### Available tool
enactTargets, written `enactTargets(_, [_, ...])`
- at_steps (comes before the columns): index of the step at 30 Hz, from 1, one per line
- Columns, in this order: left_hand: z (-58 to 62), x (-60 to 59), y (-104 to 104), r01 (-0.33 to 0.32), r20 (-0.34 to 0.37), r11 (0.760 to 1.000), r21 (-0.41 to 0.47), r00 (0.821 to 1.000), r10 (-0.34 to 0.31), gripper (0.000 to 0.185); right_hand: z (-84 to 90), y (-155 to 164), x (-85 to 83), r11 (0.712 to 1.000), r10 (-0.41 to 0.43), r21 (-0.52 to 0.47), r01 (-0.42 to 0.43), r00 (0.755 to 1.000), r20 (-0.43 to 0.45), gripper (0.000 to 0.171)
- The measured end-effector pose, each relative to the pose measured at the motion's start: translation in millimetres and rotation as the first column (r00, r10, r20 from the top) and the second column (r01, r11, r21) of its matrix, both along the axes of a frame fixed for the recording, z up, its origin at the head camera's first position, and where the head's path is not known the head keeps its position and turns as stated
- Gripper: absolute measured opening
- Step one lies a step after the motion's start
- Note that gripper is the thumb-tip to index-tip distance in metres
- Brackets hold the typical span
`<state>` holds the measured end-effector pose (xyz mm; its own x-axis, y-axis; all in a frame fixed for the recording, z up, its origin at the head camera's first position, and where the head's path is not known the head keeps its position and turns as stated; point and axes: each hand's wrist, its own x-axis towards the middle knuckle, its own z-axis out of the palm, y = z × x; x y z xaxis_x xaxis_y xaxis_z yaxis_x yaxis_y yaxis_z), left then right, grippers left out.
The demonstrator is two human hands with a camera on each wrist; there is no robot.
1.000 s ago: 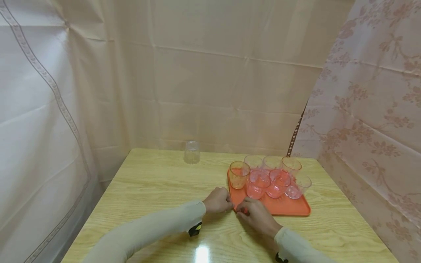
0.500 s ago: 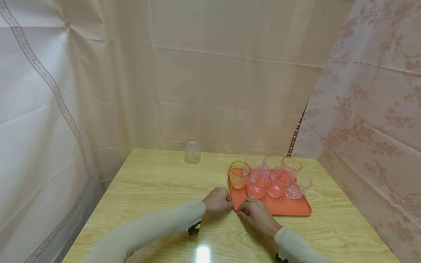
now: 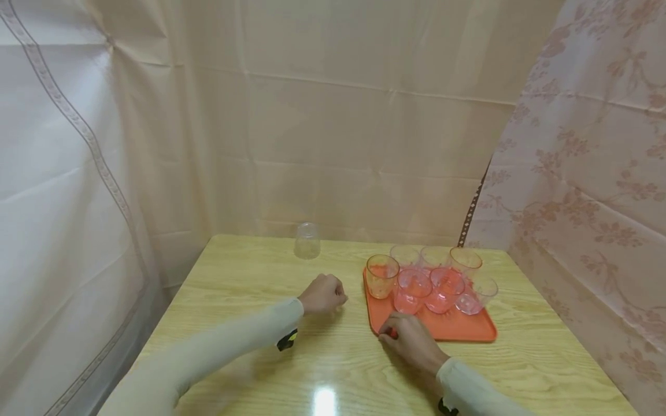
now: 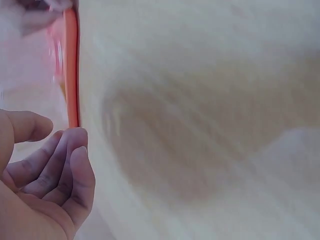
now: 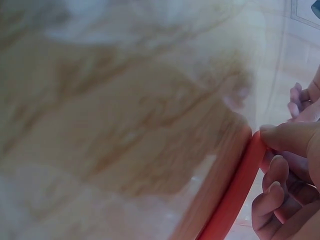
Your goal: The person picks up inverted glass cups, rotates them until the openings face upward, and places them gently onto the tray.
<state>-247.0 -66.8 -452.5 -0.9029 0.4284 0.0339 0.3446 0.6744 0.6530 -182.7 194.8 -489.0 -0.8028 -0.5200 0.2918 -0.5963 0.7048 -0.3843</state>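
Note:
An orange tray [image 3: 463, 330] lies on the right half of a wooden table [image 3: 244, 283] and carries several clear and pink-tinted glasses [image 3: 413, 289], with an amber one [image 3: 381, 276] at its left. My right hand [image 3: 408, 341] pinches the tray's near left corner. In the right wrist view the thumb [image 5: 287, 137] lies on the tray rim [image 5: 237, 192] and the fingers curl under it. My left hand [image 3: 324, 293] rests on the table left of the tray, loosely curled and holding nothing. In the left wrist view this hand [image 4: 50, 167] sits just off the tray edge [image 4: 73, 75].
A clear glass [image 3: 307, 240] stands upside down near the table's far edge, left of the tray. Pale curtains [image 3: 78, 173] hang close behind and on both sides of the table. Bare wood lies on the left and near parts.
My left hand has let go of the tray's left edge and moved left and away across the table. The right hand keeps its hold on the corner.

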Motion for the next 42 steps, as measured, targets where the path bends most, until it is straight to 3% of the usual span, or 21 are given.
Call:
enactTargets(9, [19.3,-26.7,-38.9,-0.066,-0.106,0.996,-0.055,0.993,0.060,0.016,-0.5,0.1,-1.2,1.000,-0.006,0.001,0.006,1.000,-0.011,0.007])
enactTargets(18, [35.4,-53.1,-64.5,-0.169,-0.235,0.982,-0.086,0.961,0.145,0.013,-3.3,1.2,-3.2,1.000,-0.007,-0.001,0.007,1.000,-0.010,0.008])
enactTargets(23, [37.3,-71.2,-73.5,-0.224,-0.246,0.971,-0.085,0.949,0.197,0.014,-4.0,1.7,-3.8,1.000,-0.016,0.004,0.016,1.000,0.009,0.008])
enactTargets(27, [37.2,-84.1,-80.1,-0.262,-0.238,0.961,-0.087,0.942,0.235,0.028,-2.1,1.3,-3.9,1.000,-0.014,0.002,0.014,1.000,0.021,0.009])
enactTargets(34, [36.3,-101.2,-87.2,-0.331,-0.303,0.934,-0.136,0.911,0.279,0.053,0.4,0.2,-5.9,1.000,-0.014,0.017,0.013,0.999,0.038,0.010])
enactTargets(42, [30.3,-118.8,-90.2,-0.319,-0.261,0.930,-0.182,0.928,0.267,0.071,3.9,0.6,-8.4,1.000,-0.015,0.029,0.012,0.997,0.076,0.011])
